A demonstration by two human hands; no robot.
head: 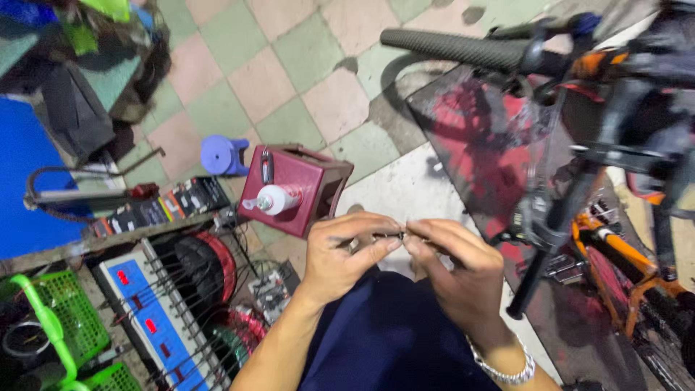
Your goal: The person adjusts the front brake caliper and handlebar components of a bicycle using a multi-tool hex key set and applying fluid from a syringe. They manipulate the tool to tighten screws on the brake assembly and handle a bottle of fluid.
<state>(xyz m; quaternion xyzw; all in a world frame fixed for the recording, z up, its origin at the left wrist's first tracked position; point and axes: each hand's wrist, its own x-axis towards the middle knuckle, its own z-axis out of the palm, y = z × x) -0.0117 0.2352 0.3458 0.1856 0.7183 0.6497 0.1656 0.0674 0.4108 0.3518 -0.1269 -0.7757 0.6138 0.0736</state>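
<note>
Navy-clad knee (391, 333) lowest, above it left hand (340, 257) and right hand (456, 268) fingertips pinched narrowly on a small dark metal part (402, 235), maroon stool (300, 190) just left.

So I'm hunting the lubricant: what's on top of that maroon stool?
On the maroon stool lies a white squeeze bottle beside a small dark tool. The stool's inside is hidden.
</note>
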